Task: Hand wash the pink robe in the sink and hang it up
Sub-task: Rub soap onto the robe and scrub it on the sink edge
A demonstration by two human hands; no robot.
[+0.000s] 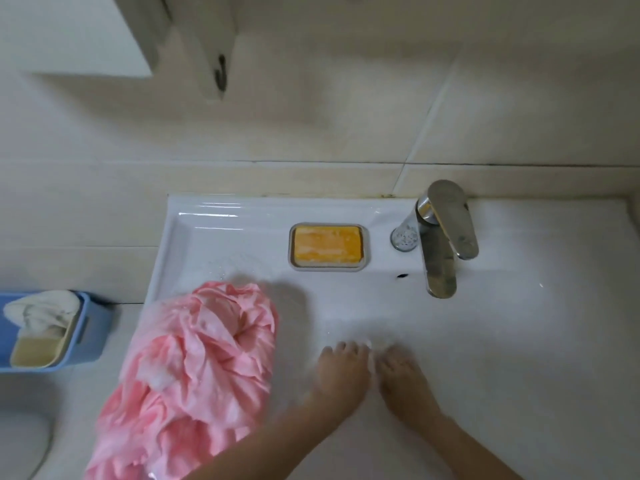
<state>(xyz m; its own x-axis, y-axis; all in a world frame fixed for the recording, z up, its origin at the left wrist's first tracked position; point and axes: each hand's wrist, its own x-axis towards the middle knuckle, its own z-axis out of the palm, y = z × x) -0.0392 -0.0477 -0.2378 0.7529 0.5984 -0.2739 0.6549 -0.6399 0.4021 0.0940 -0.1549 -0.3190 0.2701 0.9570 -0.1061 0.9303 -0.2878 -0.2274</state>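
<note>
The pink robe (197, 368) lies in a wet, bunched heap on the left side of the white sink (519, 323). Part of it hangs over the sink's near left edge.

Both hands are in the sink, to the right of the robe. The left hand (341, 372) and the right hand (403, 379) lie side by side, very close together. Their fingers are straight and point to the far side. They hold nothing. The left hand is near the robe but apart from it. The left arm crosses the near end of the robe.

On the far side of the sink, a yellow soap (327, 245) sits in a tray (367, 249). Just right of it stands a shiny tap (443, 237).

Far left, off the sink, is a blue basket (93, 327) with a white cloth (41, 310) inside. A dark hook (220, 72) hangs up on the wall.
</note>
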